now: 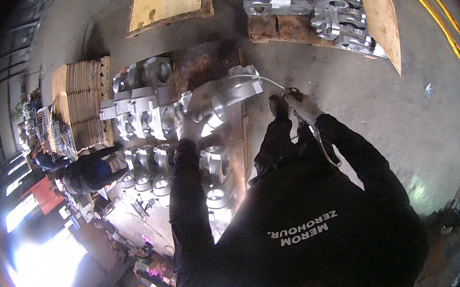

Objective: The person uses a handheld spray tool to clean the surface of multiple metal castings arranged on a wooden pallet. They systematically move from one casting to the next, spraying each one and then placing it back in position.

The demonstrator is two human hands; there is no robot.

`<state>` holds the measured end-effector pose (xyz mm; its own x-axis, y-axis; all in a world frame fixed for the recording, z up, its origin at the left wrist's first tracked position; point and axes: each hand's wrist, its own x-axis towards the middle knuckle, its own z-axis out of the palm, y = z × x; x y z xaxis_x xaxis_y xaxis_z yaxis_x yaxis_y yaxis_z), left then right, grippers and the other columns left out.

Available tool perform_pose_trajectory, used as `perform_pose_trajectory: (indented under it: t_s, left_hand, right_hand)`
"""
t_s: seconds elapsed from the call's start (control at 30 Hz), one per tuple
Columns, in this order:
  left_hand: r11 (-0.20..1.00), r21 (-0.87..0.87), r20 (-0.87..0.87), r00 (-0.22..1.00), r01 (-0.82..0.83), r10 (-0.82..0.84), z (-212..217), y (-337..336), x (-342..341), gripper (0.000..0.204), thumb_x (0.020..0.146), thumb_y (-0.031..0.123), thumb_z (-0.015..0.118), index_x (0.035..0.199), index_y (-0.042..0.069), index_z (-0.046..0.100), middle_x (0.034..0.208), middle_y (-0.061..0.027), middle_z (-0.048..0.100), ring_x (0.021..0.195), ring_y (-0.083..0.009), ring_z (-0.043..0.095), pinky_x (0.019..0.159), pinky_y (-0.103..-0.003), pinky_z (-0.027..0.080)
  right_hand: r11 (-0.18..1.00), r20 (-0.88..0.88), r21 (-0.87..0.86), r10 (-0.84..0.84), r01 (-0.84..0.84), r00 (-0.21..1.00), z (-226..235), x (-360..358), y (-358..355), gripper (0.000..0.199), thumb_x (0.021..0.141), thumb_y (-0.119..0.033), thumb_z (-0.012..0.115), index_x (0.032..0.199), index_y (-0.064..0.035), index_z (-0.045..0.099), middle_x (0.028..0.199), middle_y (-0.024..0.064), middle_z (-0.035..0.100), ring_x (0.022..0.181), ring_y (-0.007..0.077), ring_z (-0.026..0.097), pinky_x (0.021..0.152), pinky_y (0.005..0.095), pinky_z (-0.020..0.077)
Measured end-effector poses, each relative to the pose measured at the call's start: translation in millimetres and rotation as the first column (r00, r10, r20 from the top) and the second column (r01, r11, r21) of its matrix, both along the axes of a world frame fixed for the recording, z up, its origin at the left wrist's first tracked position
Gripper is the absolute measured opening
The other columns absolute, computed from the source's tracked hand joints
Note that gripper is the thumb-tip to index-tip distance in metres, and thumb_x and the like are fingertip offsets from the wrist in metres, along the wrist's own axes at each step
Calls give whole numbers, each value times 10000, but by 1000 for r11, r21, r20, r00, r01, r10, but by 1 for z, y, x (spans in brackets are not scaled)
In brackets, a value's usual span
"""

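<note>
Several silvery metal castings with round bores stand in rows on a brown wooden pallet. My gloved left hand (pixel 186 126) grips the edge of one large casting (pixel 208 102) near the pallet's middle. Beside it, another casting (pixel 244 87) sits at the pallet's right edge. My gloved right hand (pixel 305 108) is closed round what looks like an air blow gun (pixel 292 92). Its long, thin, pale nozzle tube (pixel 268 79) curves left to that right-edge casting. A hose (pixel 326 149) loops down from the hand. The trigger is hidden by my fingers.
More castings (pixel 282 0) fill a second pallet at the far right, beside an upright wooden board (pixel 379 15). A plywood-topped pallet (pixel 170 6) lies far ahead. Stacked cardboard (pixel 83 105) stands left. Another person (pixel 91 170) in dark clothes bends near the left castings. Yellow handles (pixel 432 5) stand far right.
</note>
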<state>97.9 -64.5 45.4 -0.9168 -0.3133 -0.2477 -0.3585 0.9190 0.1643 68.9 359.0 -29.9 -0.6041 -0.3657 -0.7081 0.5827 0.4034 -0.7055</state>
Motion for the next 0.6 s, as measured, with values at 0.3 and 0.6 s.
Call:
perform_pose_trajectory:
  t_s: [0.3,0.6]
  left_hand:
    - [826,-381,480,853,415,-208,-17,34,-15,1392,578,769,756,1572,78,69,1570,-176,212,1470,-372,178,1199,-512,123]
    - [858,-375,587,806,350,-72,-23,38,-13,1458,580,737,788,1578,103,-65,1647,-164,77,1512,-416,58,1220,-528,95]
  right_hand:
    - [966,-17,-227,-130,122,991,-25,23,-21,319,1010,-356,564,1126,-72,651,981,11,665,909,90,618,782,254,495]
    - [928,124,-306,-181,211,976,-15,29,-20,307,972,-408,617,1019,-105,623,785,-54,538,648,55,449,573,247,375]
